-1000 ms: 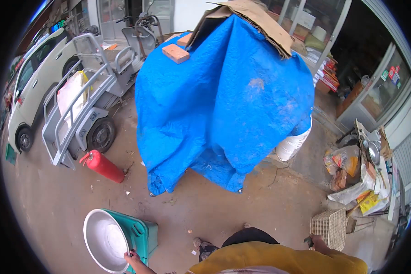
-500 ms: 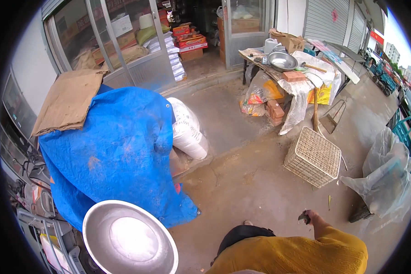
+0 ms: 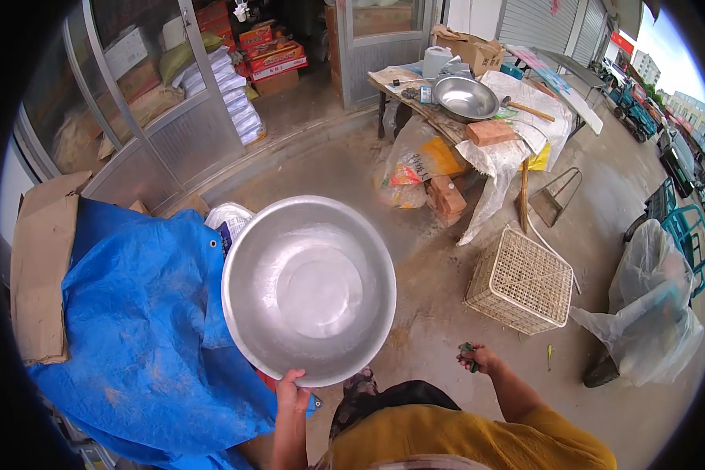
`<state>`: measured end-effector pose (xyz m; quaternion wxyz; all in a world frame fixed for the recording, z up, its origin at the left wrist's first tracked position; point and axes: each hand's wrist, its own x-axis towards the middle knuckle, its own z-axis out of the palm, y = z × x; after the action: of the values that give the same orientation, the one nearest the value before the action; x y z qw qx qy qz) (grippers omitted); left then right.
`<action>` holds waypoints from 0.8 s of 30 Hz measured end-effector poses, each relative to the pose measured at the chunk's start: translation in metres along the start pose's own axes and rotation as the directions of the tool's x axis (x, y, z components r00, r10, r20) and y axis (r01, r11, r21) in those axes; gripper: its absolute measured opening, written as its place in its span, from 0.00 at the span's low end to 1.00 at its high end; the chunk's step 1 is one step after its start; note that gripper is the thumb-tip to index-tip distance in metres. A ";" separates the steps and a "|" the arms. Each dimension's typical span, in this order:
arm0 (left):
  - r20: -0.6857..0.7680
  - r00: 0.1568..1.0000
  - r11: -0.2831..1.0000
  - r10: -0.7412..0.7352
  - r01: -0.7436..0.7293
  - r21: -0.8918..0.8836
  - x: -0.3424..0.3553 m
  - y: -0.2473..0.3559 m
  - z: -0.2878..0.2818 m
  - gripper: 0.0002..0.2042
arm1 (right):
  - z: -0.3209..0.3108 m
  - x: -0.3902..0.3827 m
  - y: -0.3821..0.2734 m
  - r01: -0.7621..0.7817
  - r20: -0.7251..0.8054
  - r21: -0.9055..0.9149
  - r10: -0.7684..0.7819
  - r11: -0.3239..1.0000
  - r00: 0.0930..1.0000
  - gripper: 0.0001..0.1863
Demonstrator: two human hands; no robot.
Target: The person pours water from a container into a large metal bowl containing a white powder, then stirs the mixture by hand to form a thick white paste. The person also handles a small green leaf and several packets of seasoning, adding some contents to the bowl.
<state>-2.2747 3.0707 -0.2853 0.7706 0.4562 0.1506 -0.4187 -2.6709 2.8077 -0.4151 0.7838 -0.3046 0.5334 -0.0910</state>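
A large, round, silver metal basin (image 3: 309, 301) is tilted so that its hollow inside faces me. My left hand (image 3: 291, 387) grips its near rim, thumb over the edge. Lower right of the basin, my right hand (image 3: 484, 359) is closed around a small dark green object (image 3: 468, 357) whose kind I cannot make out. Directly left of the basin spreads a blue tarp (image 3: 145, 298), draped over something hidden. Part of a white sack (image 3: 229, 214) shows behind the basin's upper left rim.
Flattened cardboard (image 3: 43, 270) lies on the tarp. A pale woven crate (image 3: 521, 278) stands right of centre, near a long-handled dustpan (image 3: 554, 199). Beyond it, a cluttered table (image 3: 384, 76) carries another metal bowl (image 3: 467, 98) and a brick (image 3: 491, 132). Clear plastic sheeting (image 3: 642, 305) bulges at right.
The basin has come from the lower left to mid-picture, and my left hand now shows on its rim. It hides most of the white sack. My right hand appears farther left and higher.
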 end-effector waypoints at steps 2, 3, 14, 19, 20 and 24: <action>0.008 0.997 0.997 0.074 -0.074 0.038 0.065 0.005 0.039 0.21 | -0.039 -0.019 -0.011 -0.039 -0.258 0.104 0.065 0.994 0.964 0.04; 0.010 1.000 0.994 0.018 -0.019 0.105 0.089 0.014 0.069 0.20 | -0.064 -0.033 -0.010 -0.082 -0.343 0.167 0.136 0.982 0.929 0.02; -0.043 0.998 0.926 -0.036 0.049 0.374 0.343 0.104 0.273 0.18 | -0.029 0.011 -0.116 -0.075 -0.816 0.277 0.275 0.958 0.508 0.18; -0.153 0.983 0.905 -0.100 0.154 0.397 0.415 0.139 0.375 0.20 | 0.036 0.118 -0.361 -0.006 -0.756 0.119 0.095 0.993 0.648 0.15; -0.157 0.985 0.899 -0.074 0.134 0.416 0.416 0.161 0.406 0.21 | 0.054 0.144 -0.422 0.024 -0.703 0.107 0.059 0.994 0.709 0.15; -0.185 0.976 0.924 -0.117 0.176 0.341 0.444 0.231 0.459 0.20 | 0.179 0.254 -0.657 0.285 -0.450 -0.102 -0.300 0.953 0.841 0.11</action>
<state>-1.8940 2.5186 -0.1778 0.6274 0.6075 0.1681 -0.4573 -2.2865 2.2325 -0.1921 0.6068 -0.3643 0.6525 -0.2707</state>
